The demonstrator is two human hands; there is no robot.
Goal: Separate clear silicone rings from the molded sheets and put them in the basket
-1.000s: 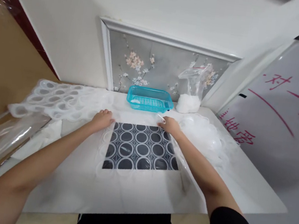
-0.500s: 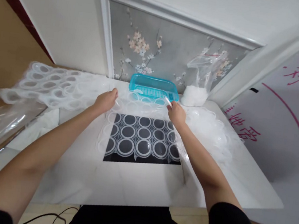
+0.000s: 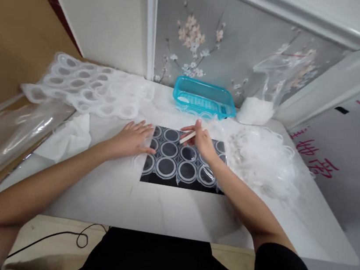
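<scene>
The left hand [image 3: 133, 140] lay flat, fingers spread and palm down, on the left edge of a clear plastic sheet of moulded rings [image 3: 176, 163], a placing that looked meant to pin the sheet against the white worktop [image 3: 157, 207] so it would not slide. Its grip was apart, closed on nothing. The sheet rested over a dark patterned square [image 3: 180, 183] set in the middle of the worktop, probably because the dark ground made the pale rings easy to see. The right hand [image 3: 202, 140] hovered over the far rows of rings with its grip clamped on a slim white stick-like tool [image 3: 188, 137], pinched between thumb and fingers; what the tool was could not be told. Its long axis ran slantwise, the free end pointing left and slightly toward the person, low over the sheet. Another ringed sheet [image 3: 87, 85] lay spread at the far left, a heap of loose clear pieces [image 3: 263, 157] sat just right of the square, and a blue basket [image 3: 204, 100] and a plastic bag [image 3: 264, 97] stood against the wall behind.
</scene>
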